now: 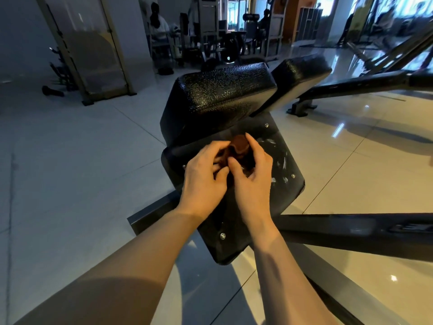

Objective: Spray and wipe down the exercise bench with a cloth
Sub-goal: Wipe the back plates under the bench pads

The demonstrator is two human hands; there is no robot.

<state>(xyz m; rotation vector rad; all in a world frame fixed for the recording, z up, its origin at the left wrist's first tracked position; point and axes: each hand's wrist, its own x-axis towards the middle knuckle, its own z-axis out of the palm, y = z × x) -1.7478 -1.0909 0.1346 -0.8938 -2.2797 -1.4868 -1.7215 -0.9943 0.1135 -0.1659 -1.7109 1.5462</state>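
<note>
A black exercise bench fills the middle of the head view: a padded cushion (pixel 222 95) at the back and a flat black panel (pixel 281 165) with bolts and wet streaks in front of it. A bunched brown cloth (pixel 309 146) — lies on the panel between my hands. My left hand (pixel 203 177) pinches the cloth's left side with curled fingers. My right hand (pixel 250 174) grips the cloth from the right, thumb and fingers curled round it. No spray bottle is in view.
A second black pad (pixel 302 73) and dark metal frame bars (pixel 365 228) stand to the right. Glossy floor tiles (pixel 82 160) surround the bench. Gym machines (pixel 210 36) and people sit far at the back; a glass panel stand (pixel 93 50) is at the left.
</note>
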